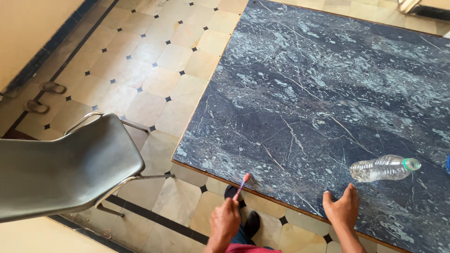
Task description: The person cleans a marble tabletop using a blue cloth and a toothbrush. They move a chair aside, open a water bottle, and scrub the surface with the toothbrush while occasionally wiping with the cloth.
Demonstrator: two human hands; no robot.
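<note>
My left hand [225,221] is closed around a thin pink toothbrush [242,185], whose head touches the near edge of the dark marble table [304,93]. Resting at that same edge, my right hand [343,206] has its fingers and thumb spread and holds nothing. A clear plastic bottle [382,168] with a green cap lies on its side on the table just beyond my right hand. My dark shoes [246,213] show on the floor under my hands.
A grey metal chair [65,166] stands on the tiled floor to the left of the table. A pair of sandals [44,96] lies by the wall at far left. A blue object [447,164] peeks in at the right edge.
</note>
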